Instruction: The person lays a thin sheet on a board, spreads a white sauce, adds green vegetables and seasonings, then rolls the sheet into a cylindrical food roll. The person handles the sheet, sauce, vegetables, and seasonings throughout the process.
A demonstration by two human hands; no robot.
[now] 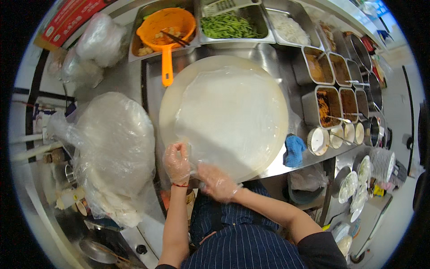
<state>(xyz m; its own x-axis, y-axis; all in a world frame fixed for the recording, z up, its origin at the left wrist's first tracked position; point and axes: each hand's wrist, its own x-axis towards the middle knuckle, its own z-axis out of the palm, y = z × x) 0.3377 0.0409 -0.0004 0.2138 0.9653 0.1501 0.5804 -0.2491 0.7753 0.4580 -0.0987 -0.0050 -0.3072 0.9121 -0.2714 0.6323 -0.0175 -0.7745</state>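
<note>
A broad, thin, whitish translucent sheet (pixel 228 116) lies over a large round pale board (pixel 168 112) in front of me. My left hand (pixel 177 165), in a clear plastic glove with a red cord at the wrist, is at the board's near left edge. Its thumb and forefinger are curled together by the sheet's corner; whatever they pinch is hidden. Close beside it, at the near rim, is my right hand (pixel 217 183), also gloved. Motion smears its fingers, which point toward the left wrist.
Left of the board lies a plastic-wrapped stack of pale sheets (pixel 114 130). Behind are an orange strainer (pixel 166 62) with chopsticks, shredded greens (pixel 230 28) and white shreds (pixel 289 30) in steel trays. Sauce containers (pixel 329 105) stand right, near a blue cloth (pixel 294 151).
</note>
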